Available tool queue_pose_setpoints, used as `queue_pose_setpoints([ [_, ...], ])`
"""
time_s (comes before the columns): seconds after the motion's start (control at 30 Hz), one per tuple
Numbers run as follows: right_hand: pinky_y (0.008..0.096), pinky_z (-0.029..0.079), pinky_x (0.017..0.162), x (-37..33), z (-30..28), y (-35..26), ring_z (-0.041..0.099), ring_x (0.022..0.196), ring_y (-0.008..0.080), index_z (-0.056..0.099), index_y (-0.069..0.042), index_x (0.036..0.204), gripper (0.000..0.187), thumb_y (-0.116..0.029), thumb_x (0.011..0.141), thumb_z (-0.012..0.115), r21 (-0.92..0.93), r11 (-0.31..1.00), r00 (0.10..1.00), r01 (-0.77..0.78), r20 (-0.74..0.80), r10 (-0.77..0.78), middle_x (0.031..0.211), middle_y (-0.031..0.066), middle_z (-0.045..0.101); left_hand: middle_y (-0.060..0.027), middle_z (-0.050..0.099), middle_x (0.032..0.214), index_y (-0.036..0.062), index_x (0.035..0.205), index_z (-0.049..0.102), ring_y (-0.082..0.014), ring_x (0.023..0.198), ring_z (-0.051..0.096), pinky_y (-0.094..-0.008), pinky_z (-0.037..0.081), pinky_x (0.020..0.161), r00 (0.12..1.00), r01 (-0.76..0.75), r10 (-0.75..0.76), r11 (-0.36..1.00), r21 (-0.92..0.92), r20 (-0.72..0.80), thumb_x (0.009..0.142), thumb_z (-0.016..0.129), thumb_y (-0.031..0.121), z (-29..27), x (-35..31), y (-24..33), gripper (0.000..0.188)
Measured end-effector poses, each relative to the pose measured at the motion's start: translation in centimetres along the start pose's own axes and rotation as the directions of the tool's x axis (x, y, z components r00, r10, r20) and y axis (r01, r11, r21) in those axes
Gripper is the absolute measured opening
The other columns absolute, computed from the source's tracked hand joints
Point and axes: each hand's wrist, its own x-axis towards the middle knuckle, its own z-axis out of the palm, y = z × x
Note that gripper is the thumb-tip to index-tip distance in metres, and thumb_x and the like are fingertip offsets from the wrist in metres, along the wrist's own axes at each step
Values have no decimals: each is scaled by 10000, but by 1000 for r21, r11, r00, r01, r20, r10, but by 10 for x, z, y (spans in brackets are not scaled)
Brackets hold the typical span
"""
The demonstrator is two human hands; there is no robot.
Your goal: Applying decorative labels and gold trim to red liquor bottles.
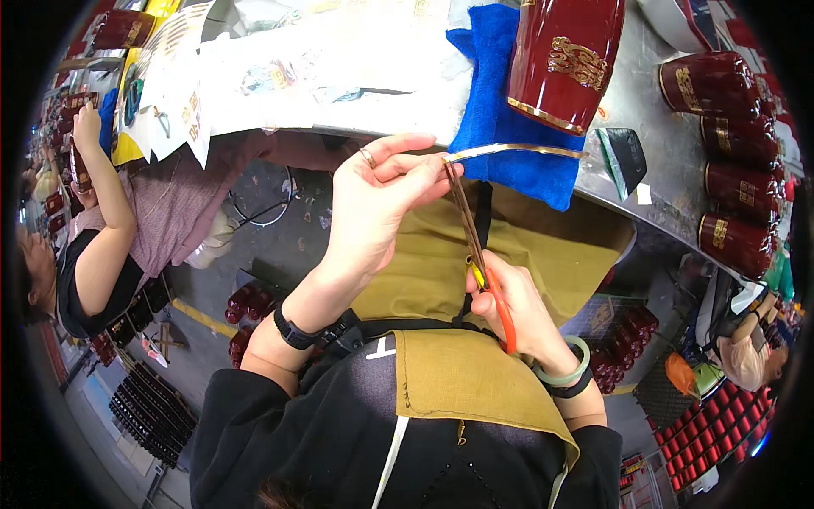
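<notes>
Between thumb and fingers, my left hand [381,191] pinches one end of a thin gold strip [517,148], which curves away to the right over a blue cloth [526,165]. My right hand [519,310] is closed round the orange handle of a pair of scissors [468,220]. Their long blades point up to the strip's end at my left fingertips. Just beyond, a glossy dark red jar [560,64] with a gold ornament and a gold rim band lies on the cloth.
White sheets [339,51] cover the metal table's left part. Several more red jars [733,187] line its right side, near a dark, flat-edged piece [626,159]. A co-worker [102,220] sits at the left; another person [750,352] is at the far right.
</notes>
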Motion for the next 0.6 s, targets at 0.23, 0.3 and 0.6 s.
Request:
queue_pose_setpoints([
  [0.23,354,477,577,0,3,6,678,620,267,521,-4,834,370,-288,887,752,137,990,1000,-22,3,21,671,142,669,-108,737,1000,-47,1263,559,-222,1000,728,-306,588,885,999,-21,20,999,30,26,938,718,107,0,-2,-1,393],
  [0.3,338,467,570,1,3,4,664,606,225,529,-5,825,382,-299,871,768,119,992,999,-30,-18,33,669,130,672,-101,738,995,-51,1269,558,-221,1002,727,-311,587,889,1000,-24,23,999,35,21,935,722,107,-1,-2,0,405],
  [0.6,303,432,546,8,1,4,584,566,134,553,-12,792,368,-285,831,798,140,990,999,-11,-36,17,647,99,666,-124,738,977,-59,1280,553,-236,999,728,-326,587,894,997,-74,73,996,42,32,931,718,94,-4,2,8,415],
])
